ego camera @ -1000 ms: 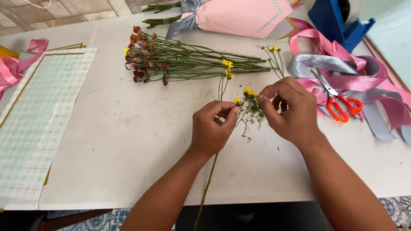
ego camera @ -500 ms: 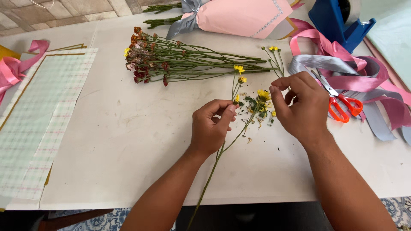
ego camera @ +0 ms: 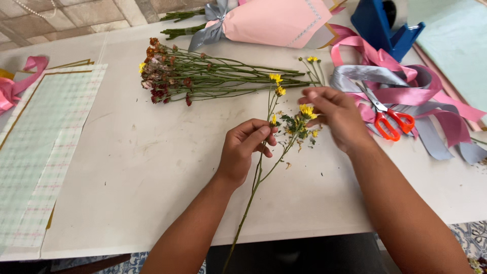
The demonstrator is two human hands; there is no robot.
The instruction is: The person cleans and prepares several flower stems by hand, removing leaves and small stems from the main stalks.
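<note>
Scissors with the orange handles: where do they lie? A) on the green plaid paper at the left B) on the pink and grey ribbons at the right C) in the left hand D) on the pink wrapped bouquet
B: the scissors lie on the pink and grey ribbons just beyond the right hand, while the left hand pinches a yellow flower stem.

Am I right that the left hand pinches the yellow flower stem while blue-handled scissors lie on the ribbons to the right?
Not quite: the scissors have orange-red handles, not blue. The head view shows them lying on the ribbons, while the left hand pinches the yellow flower stem.
</note>
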